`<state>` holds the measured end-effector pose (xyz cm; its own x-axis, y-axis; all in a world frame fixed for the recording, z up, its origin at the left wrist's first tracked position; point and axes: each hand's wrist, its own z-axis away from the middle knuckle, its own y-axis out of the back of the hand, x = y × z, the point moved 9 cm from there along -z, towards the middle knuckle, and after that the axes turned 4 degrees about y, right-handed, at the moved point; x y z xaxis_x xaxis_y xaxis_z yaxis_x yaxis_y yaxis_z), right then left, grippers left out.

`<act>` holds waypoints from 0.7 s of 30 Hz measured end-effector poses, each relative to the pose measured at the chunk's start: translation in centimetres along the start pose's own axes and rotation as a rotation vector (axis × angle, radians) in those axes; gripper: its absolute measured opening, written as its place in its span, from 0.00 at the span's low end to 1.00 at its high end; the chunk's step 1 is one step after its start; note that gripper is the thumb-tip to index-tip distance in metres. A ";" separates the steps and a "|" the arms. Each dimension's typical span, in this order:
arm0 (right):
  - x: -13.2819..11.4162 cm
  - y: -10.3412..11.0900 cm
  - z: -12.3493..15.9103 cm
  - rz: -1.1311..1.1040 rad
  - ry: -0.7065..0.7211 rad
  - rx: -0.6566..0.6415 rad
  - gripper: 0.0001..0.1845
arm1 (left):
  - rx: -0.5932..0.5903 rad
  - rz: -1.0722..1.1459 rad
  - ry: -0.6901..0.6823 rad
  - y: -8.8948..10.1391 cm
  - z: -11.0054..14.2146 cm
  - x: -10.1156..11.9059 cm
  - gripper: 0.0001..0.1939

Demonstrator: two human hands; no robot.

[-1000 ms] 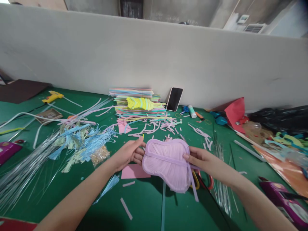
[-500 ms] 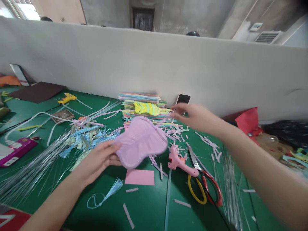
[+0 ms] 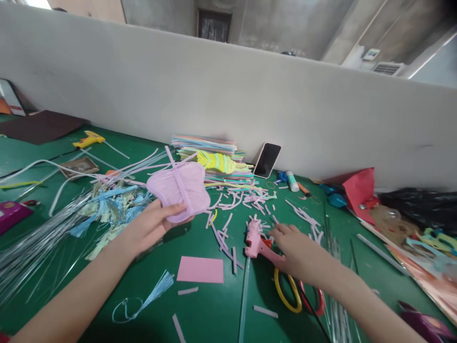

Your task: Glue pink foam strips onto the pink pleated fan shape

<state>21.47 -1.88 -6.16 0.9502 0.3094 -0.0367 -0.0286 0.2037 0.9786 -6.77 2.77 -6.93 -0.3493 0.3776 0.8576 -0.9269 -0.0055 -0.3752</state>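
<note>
My left hand (image 3: 157, 224) grips a lilac, lobed, butterfly-shaped piece (image 3: 194, 183) at its lower edge, raised above the table. Narrow lilac strips (image 3: 178, 178) lie across its face, and their ends stick out past the top edge; my left thumb presses near the lower end. Over the scissors, my right hand (image 3: 298, 247) reaches down with fingers extended and slightly bent, hiding the blades. Yellow and red scissor handles (image 3: 287, 291) show below it. Beside its fingers lies a pink glue gun (image 3: 254, 240), a clear glue stick (image 3: 243, 300) extending from its back.
Strip bundles (image 3: 205, 143), a yellow braided piece (image 3: 216, 162) and a leaning phone (image 3: 267, 160) are by the low wall. Cut lilac scraps (image 3: 246, 196), a pink card (image 3: 200, 270) and a blue tassel (image 3: 157, 290) lie nearer. Left are silver strands (image 3: 46, 243) and a yellow glue gun (image 3: 89, 139).
My right hand has moved from the strip bundles down to the scissors. My left hand has shifted the lilac piece left; strips now show across it. The view has also shifted.
</note>
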 end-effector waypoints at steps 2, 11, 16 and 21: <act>-0.8 -1.3 0.2 -0.018 0.010 0.024 0.27 | -0.036 -0.012 -0.015 -1.6 -1.1 -0.5 0.28; 4.6 -2.0 1.7 -0.305 -0.319 0.444 0.23 | -0.065 0.035 0.010 -3.4 -2.0 -4.5 0.31; 7.5 -2.4 3.4 -0.654 -0.495 0.557 0.27 | -0.109 0.076 -0.019 -4.3 -1.5 -4.9 0.33; 3.7 -3.4 3.6 -1.038 -0.432 0.529 0.29 | -0.176 0.070 -0.021 -5.0 -1.1 -5.5 0.34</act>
<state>26.16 -4.78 -8.85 0.4759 -0.1252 -0.8706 0.8307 -0.2612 0.4916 -0.03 1.68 -10.16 -0.4165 0.3629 0.8336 -0.8627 0.1315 -0.4883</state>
